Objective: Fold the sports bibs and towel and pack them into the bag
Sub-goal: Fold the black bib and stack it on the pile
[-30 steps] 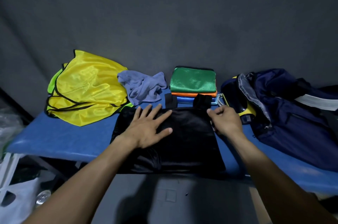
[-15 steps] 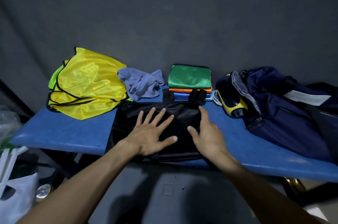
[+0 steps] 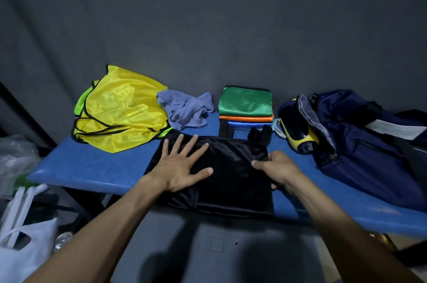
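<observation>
Two hands are on the shiny black mesh bib [image 3: 226,167], which is laid part-folded at 6 o'clock on the blue padded desk [image 3: 92,165], its near edge hanging over the desk front. The left hand [image 3: 182,165] is spread flat, fingers straight, pressed on the bib's left half as an anchor. The right hand [image 3: 275,167] is curled at the bib's right edge; its grip looks clenched on the fabric, thumb on top, other fingers mostly hidden underneath.

Judged step: the right side is to be folded over to the left. For a clean fold, the left palm should be kept flat as the crease line, the edge lifted only slightly & carried across w/o dragging the slippery cloth; edges should be squared before pressing.

Elsewhere: a loose heap of yellow satin bibs w/ black trim [image 3: 120,109] is seen at 10 o'clock, a crumpled lavender towel [image 3: 184,109] at 11, both not yet folded. A neat stack of green, orange & blue folded bibs [image 3: 246,104] sits at 12. The open navy duffel bag [image 3: 369,144] lies at 2–3 o'clock, well apart from the black bib.
</observation>
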Tool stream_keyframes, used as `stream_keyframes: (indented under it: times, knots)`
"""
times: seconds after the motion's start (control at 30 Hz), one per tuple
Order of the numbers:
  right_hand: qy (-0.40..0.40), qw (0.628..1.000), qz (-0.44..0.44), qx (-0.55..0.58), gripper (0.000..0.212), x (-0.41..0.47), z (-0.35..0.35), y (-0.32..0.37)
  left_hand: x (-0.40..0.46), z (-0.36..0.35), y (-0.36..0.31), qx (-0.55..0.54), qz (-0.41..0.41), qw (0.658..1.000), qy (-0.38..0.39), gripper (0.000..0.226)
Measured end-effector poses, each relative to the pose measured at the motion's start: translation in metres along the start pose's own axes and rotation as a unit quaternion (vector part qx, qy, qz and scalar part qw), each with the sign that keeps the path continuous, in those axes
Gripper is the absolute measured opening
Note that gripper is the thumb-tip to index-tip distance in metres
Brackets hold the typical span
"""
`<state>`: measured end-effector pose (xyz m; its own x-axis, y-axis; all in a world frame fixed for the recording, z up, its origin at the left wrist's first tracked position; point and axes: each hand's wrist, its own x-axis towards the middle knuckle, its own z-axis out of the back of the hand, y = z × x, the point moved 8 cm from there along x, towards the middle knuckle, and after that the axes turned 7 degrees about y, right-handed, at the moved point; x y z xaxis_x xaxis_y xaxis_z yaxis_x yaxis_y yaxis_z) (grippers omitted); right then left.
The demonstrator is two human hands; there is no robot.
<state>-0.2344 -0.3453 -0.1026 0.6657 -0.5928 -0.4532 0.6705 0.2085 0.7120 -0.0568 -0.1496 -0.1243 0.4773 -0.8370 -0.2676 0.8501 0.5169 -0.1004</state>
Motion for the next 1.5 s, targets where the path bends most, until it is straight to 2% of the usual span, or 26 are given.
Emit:
stream_keyframes:
  times: [0.07,0.13,0.27,0.43,0.53,0.6,0.7,0.93,1.03,1.07,1.13,1.2,1.23,1.27,1.33,1.37,1.43,1.5]
  knots:
    - [0.055,0.998,-0.019,0.020,0.024,-0.006,-0.004,-0.003,0.000,0.002,0.006,-0.005,-0.022,1.000,0.008,0.094]
    - [0.063,0.997,-0.027,0.043,0.031,-0.006,-0.001,-0.006,-0.001,0.010,0.008,-0.016,-0.022,1.000,-0.007,0.097]
    - [0.015,0.995,-0.021,0.092,0.040,0.004,0.004,-0.004,-0.007,0.039,-0.033,-0.046,-0.035,0.990,-0.130,0.087]
    - [-0.087,0.989,0.023,0.121,0.047,0.011,0.002,-0.009,0.006,-0.001,-0.062,0.008,-0.035,0.999,-0.032,0.089]
    - [-0.118,0.975,0.039,0.184,0.050,0.008,0.016,-0.009,0.012,-0.004,-0.070,0.010,-0.046,0.998,-0.038,0.090]
    - [-0.089,0.967,0.040,0.235,0.040,0.004,0.019,-0.008,0.015,-0.004,-0.075,0.005,-0.054,0.998,-0.026,0.090]
    - [0.012,0.965,0.021,0.262,0.027,-0.005,0.001,-0.008,0.017,-0.003,-0.073,-0.002,-0.054,0.998,-0.034,0.089]
    - [0.038,0.926,0.099,0.363,0.030,-0.028,-0.012,0.029,0.015,0.004,-0.058,-0.009,-0.068,0.996,-0.053,0.087]
    - [0.049,0.927,0.133,0.348,0.048,-0.030,-0.024,0.061,0.016,0.008,-0.054,-0.041,-0.093,0.994,-0.030,0.088]
    - [0.049,0.933,0.145,0.327,0.053,-0.032,-0.030,0.073,0.015,0.015,-0.052,-0.079,-0.110,0.990,-0.043,0.085]
    - [0.049,0.947,0.161,0.274,0.063,-0.030,-0.048,0.093,0.007,0.043,-0.036,-0.167,-0.139,0.966,-0.137,0.057]
    - [0.055,0.956,0.174,0.232,0.073,-0.021,-0.072,0.112,0.001,0.066,0.000,-0.222,-0.089,0.943,-0.231,0.023]
    - [0.060,0.959,0.181,0.209,0.074,-0.017,-0.086,0.122,-0.001,0.070,0.021,-0.264,-0.050,0.932,-0.243,0.012]
    - [0.063,0.964,0.188,0.180,0.069,-0.014,-0.100,0.133,-0.003,0.070,0.040,-0.328,-0.012,0.914,-0.239,0.020]
    - [0.063,0.971,0.199,0.115,0.048,-0.008,-0.125,0.149,0.000,0.062,0.067,-0.489,0.051,0.846,-0.206,0.045]
    - [0.064,0.974,0.203,0.083,0.044,-0.005,-0.136,0.154,0.002,0.056,0.077,-0.544,0.083,0.815,-0.182,0.052]
    - [0.073,0.973,0.217,0.032,0.054,0.002,-0.158,0.159,0.009,0.047,0.087,-0.583,0.117,0.793,-0.133,0.054]
    - [0.095,0.967,0.235,0.009,0.075,0.007,-0.173,0.155,0.014,0.040,0.086,-0.585,0.101,0.797,-0.109,0.042]
